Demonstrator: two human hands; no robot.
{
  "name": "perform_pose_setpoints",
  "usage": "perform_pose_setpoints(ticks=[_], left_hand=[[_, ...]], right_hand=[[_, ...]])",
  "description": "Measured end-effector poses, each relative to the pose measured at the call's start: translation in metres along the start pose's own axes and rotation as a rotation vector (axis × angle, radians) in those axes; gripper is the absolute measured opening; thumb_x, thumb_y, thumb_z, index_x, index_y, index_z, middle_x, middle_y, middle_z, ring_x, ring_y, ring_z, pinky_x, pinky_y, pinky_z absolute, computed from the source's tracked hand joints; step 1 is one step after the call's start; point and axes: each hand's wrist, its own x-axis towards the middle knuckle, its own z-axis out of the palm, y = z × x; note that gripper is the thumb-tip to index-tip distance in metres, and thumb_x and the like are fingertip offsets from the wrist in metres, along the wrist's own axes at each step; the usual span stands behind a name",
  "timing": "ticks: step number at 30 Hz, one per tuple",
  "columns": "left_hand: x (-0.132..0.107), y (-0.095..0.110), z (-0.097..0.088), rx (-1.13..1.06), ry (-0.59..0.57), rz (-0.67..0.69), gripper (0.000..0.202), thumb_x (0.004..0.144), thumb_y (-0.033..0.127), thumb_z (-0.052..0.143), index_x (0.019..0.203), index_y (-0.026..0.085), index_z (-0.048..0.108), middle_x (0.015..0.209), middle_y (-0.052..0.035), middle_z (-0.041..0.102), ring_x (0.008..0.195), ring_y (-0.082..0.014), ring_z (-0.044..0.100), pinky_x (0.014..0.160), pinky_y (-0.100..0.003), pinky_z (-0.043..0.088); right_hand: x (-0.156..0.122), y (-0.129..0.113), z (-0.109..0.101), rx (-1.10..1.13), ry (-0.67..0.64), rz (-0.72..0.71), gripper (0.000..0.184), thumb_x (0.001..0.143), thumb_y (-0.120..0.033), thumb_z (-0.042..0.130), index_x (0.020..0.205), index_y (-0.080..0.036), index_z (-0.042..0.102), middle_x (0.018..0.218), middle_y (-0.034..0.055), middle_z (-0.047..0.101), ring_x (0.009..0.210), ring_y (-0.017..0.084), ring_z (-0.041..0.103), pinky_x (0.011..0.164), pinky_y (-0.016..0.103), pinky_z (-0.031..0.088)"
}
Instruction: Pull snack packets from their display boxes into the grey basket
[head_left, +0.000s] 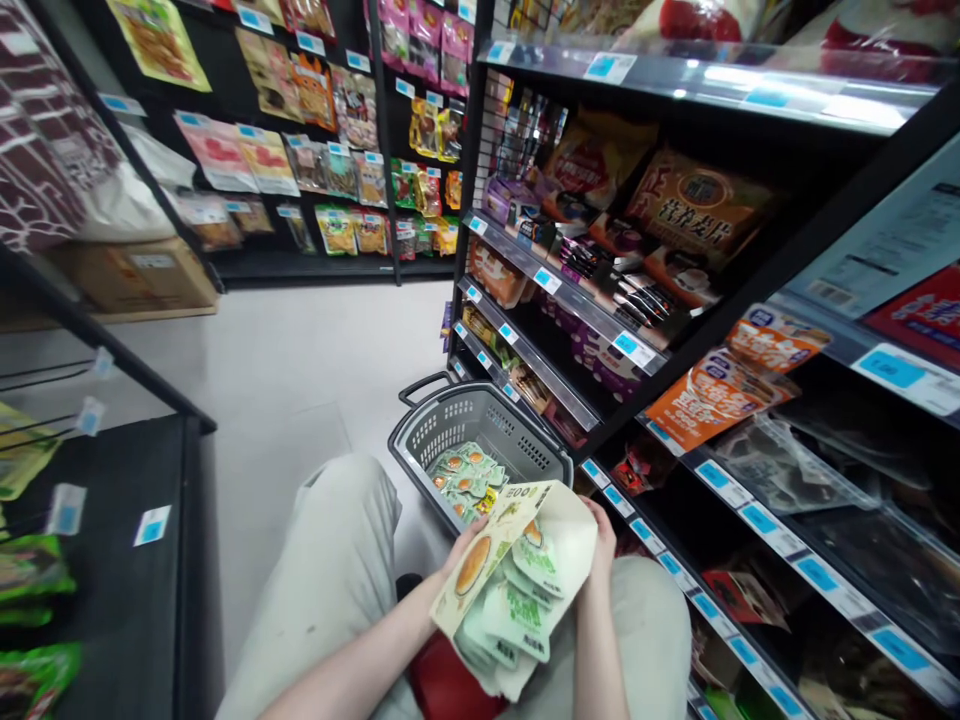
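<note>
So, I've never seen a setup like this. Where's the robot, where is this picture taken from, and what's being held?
There is no machine here. The grip is simply a person's two bare hands, and the one picture comes from a camera worn on that person's head, looking forward and down. That is why you see knees in pale trousers below. The left hand and right hand hold an open cream cardboard box between them, printed with a round orange picture. Pale green-and-white packets show at its open side. Just beyond is a grey plastic basket with perforated walls, and similar-looking small packets lie in it. Around stand black shelves of colourful packaged goods, marked with blue-and-white labels.
</note>
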Motion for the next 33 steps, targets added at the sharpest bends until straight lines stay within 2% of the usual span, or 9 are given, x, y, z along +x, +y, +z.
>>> perform_pose_setpoints(ticks=[3,8,14,18,23,25,27,31,33], left_hand=[[0.004,0.003,0.000,-0.018,-0.043,0.042,0.059,0.090,0.052,0.047,0.119,0.004,0.065,0.106,-0.0143,0.073,0.098,-0.0242,0.070,0.095,-0.034,0.048],[0.007,0.003,0.008,-0.014,-0.026,0.120,0.055,0.087,0.047,0.053,0.119,0.005,0.065,0.107,-0.0146,0.073,0.098,-0.0249,0.069,0.097,-0.036,0.047],[0.007,0.001,0.013,0.007,0.029,0.131,0.055,0.089,0.049,0.049,0.118,0.005,0.064,0.103,-0.0143,0.074,0.095,-0.0259,0.070,0.095,-0.038,0.048],[0.007,0.002,0.004,-0.019,0.076,0.129,0.050,0.089,0.047,0.050,0.113,0.005,0.066,0.099,-0.0137,0.075,0.089,-0.0237,0.071,0.089,-0.034,0.050],[0.005,0.002,0.003,-0.028,0.079,0.063,0.053,0.089,0.050,0.051,0.109,0.004,0.068,0.094,-0.0147,0.075,0.086,-0.0234,0.071,0.086,-0.033,0.050],[0.003,0.001,0.004,-0.020,0.062,0.040,0.054,0.089,0.052,0.050,0.107,0.004,0.070,0.093,-0.0139,0.075,0.086,-0.0228,0.071,0.085,-0.032,0.051],[0.002,0.001,0.005,0.000,0.029,0.014,0.055,0.088,0.053,0.050,0.105,0.005,0.071,0.092,-0.0126,0.076,0.086,-0.0228,0.072,0.085,-0.031,0.051],[0.002,0.001,0.004,0.012,0.013,-0.028,0.056,0.087,0.054,0.050,0.111,0.008,0.071,0.100,-0.0107,0.075,0.093,-0.0238,0.071,0.089,-0.030,0.051],[0.002,0.000,0.003,0.009,0.023,-0.058,0.059,0.087,0.055,0.049,0.116,0.008,0.069,0.106,-0.0113,0.074,0.099,-0.0243,0.070,0.091,-0.030,0.050]], right_hand=[[-0.004,-0.017,-0.010,-0.028,-0.002,-0.100,0.033,0.073,-0.049,0.069,0.087,-0.019,0.071,0.089,0.0067,0.070,0.083,0.023,0.063,0.077,0.037,0.048],[-0.018,-0.050,-0.024,-0.283,-0.192,-0.348,0.021,0.066,-0.043,0.079,0.073,-0.023,0.076,0.089,0.0076,0.063,0.091,0.027,0.055,0.084,0.042,0.041],[-0.026,-0.065,-0.021,-0.442,-0.420,-0.238,0.027,0.053,-0.036,0.089,0.078,-0.031,0.079,0.118,0.0091,0.064,0.117,0.036,0.042,0.102,0.052,0.029],[-0.026,-0.056,-0.013,-0.475,-0.318,-0.278,0.008,0.071,-0.036,0.074,0.076,-0.032,0.079,0.116,0.0090,0.065,0.119,0.034,0.037,0.105,0.053,0.025],[-0.017,-0.041,-0.012,-0.566,-0.204,-0.284,0.017,0.075,-0.040,0.065,0.072,-0.028,0.077,0.119,0.0110,0.064,0.114,0.034,0.039,0.099,0.053,0.030],[-0.015,-0.037,-0.014,-0.497,-0.199,-0.246,0.019,0.073,-0.042,0.068,0.068,-0.025,0.075,0.117,0.0115,0.065,0.112,0.034,0.043,0.099,0.052,0.031],[-0.013,-0.036,-0.015,-0.299,-0.178,-0.180,0.023,0.071,-0.045,0.071,0.068,-0.022,0.072,0.110,0.0115,0.067,0.107,0.031,0.051,0.097,0.049,0.035],[-0.011,-0.039,-0.016,0.269,0.019,0.002,0.031,0.070,-0.048,0.076,0.080,-0.022,0.064,0.087,0.0044,0.069,0.083,0.020,0.061,0.086,0.040,0.046],[-0.009,-0.040,-0.017,0.393,0.110,0.044,0.032,0.069,-0.045,0.078,0.084,-0.022,0.062,0.082,0.0018,0.069,0.079,0.018,0.062,0.084,0.037,0.048]])
